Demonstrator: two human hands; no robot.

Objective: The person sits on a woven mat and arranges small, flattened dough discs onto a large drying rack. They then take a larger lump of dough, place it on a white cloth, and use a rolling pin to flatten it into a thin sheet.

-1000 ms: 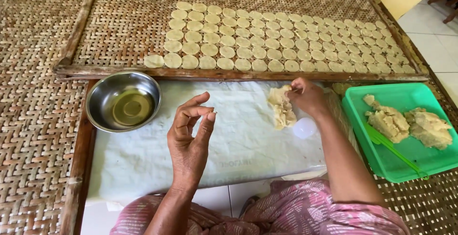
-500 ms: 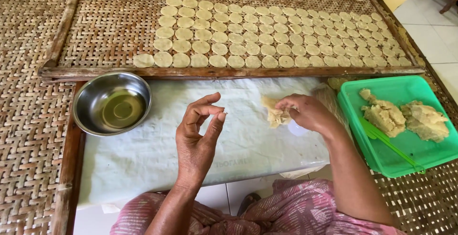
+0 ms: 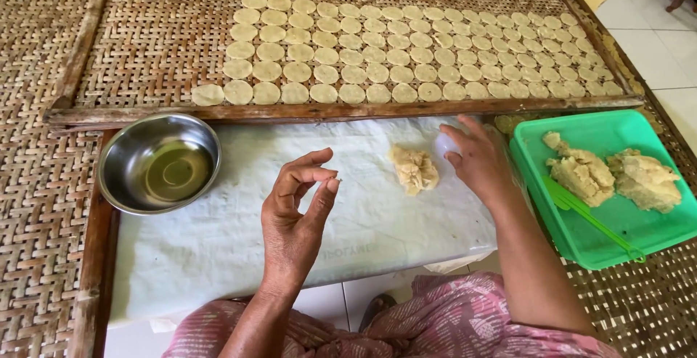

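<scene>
Our left hand [image 3: 294,216] is raised above the white sheet [image 3: 218,242], palm toward us, thumb and forefinger curled narrow with their tips pinched almost together; whether a tiny bit of dough sits between them we cannot tell. Our right hand [image 3: 479,158] rests low on the sheet just to the right of the lump of dough [image 3: 414,169], fingers loosely bent over a small pale translucent thing that we cannot make out, so we cannot tell how firmly it holds.

The lump of dough lies on the sheet, apart from the left hand and just beside the right hand's fingertips. Well to the left of the lump stands a steel bowl [image 3: 160,162] with a little yellowish liquid in its bottom, at the sheet's left edge. To the right of the lump, past our right hand, a green plastic tray [image 3: 617,234] holds two larger pieces of dough [image 3: 613,176] and a green stick-like tool [image 3: 595,216]. Beyond the lump, across a wooden bar, a woven drying mat [image 3: 145,31] carries rows of flat round dough discs [image 3: 406,53]. Below the sheet, patterned pink cloth [image 3: 435,329] covers our lap.
</scene>
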